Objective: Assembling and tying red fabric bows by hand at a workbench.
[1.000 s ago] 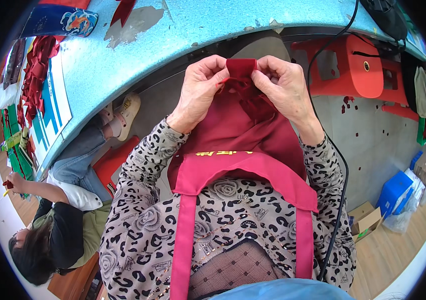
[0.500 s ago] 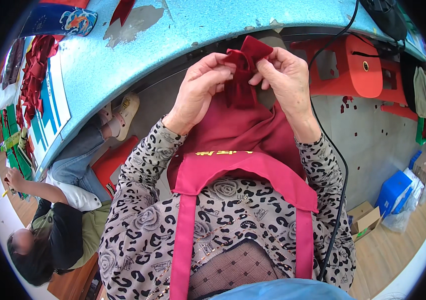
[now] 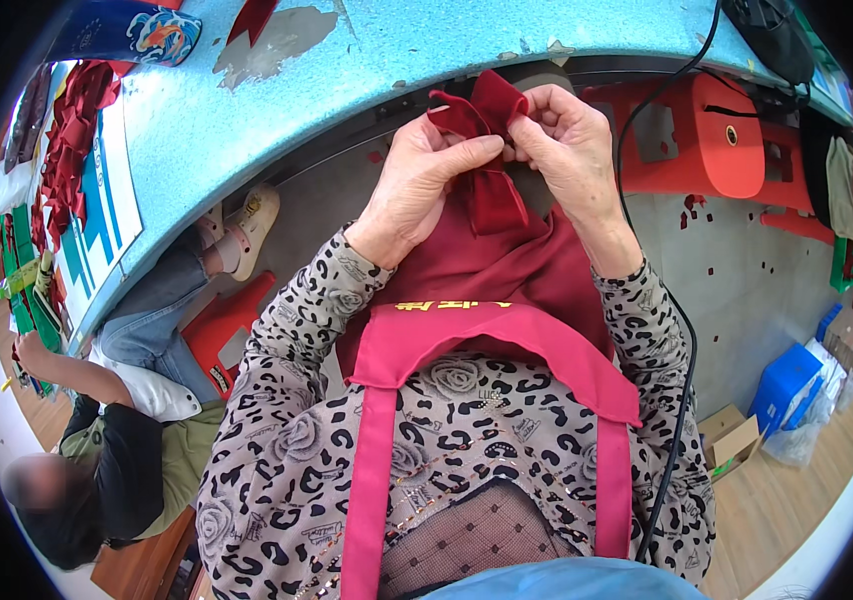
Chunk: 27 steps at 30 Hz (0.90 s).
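A dark red velvety ribbon bow [image 3: 499, 100] is held up between my two hands, over the lap of my red apron [image 3: 477, 265]. My left hand [image 3: 419, 180] pinches its left side, thumb laid across the middle. The thumb and fingers of my right hand [image 3: 575, 150] close on the right side near the centre. Two loops stand above my fingers and a broad tail hangs below them. The very centre of the bow is partly hidden by my fingertips.
A blue speckled table [image 3: 347, 90] curves ahead, with a heap of red ribbons [image 3: 72, 150] at far left. Red stools [image 3: 692, 140] stand at right behind a hanging black cable [image 3: 682, 310]. A co-worker [image 3: 127, 450] sits at left. Boxes [image 3: 787, 385] lie lower right.
My left hand has moved slightly right and down, its thumb now crossing the bow's middle. The bow has turned a little, its left loop and hanging tail showing more.
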Motion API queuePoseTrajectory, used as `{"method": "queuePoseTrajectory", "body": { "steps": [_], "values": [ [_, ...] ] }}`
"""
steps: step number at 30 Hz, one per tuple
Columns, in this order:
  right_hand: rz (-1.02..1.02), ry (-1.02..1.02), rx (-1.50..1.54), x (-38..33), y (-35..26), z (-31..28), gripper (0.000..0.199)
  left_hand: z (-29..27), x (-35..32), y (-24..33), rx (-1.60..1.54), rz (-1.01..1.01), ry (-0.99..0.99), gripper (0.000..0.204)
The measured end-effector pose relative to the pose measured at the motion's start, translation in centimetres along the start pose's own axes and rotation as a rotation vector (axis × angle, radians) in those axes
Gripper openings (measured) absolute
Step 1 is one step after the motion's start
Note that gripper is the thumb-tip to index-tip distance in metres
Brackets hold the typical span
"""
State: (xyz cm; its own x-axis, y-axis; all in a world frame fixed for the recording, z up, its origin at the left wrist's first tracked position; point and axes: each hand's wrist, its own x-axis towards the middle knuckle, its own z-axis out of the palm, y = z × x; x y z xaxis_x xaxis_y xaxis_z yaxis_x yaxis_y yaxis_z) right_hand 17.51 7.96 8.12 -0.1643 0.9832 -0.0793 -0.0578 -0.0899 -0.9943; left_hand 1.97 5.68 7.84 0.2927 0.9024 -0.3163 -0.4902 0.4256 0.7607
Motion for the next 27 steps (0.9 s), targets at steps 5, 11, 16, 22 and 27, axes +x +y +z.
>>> {"method": "queuePoseTrajectory", "body": {
  "steps": [5,11,16,22,27],
  "values": [
    [0.032,-0.147,-0.268,0.5,-0.3,-1.3,0.018,1.1,-0.5,-0.4,0.058,0.062,-0.008,0.021],
    [-0.1,-0.171,-0.269,1.0,0.5,-2.2,0.024,0.9,0.4,-1.1,-0.02,0.04,-0.043,0.019],
    [-0.351,0.123,-0.48,0.9,2.1,-1.8,0.022,1.1,1.7,-2.4,-0.13,0.053,0.071,0.02],
    [-0.326,0.189,-0.546,1.5,3.0,-2.5,0.019,1.3,2.4,-3.0,-0.12,0.06,0.084,0.024],
    [-0.102,-0.037,-0.357,1.9,1.3,-3.4,0.016,2.0,1.8,-2.2,-0.042,0.116,0.067,0.025]
  ]
}}
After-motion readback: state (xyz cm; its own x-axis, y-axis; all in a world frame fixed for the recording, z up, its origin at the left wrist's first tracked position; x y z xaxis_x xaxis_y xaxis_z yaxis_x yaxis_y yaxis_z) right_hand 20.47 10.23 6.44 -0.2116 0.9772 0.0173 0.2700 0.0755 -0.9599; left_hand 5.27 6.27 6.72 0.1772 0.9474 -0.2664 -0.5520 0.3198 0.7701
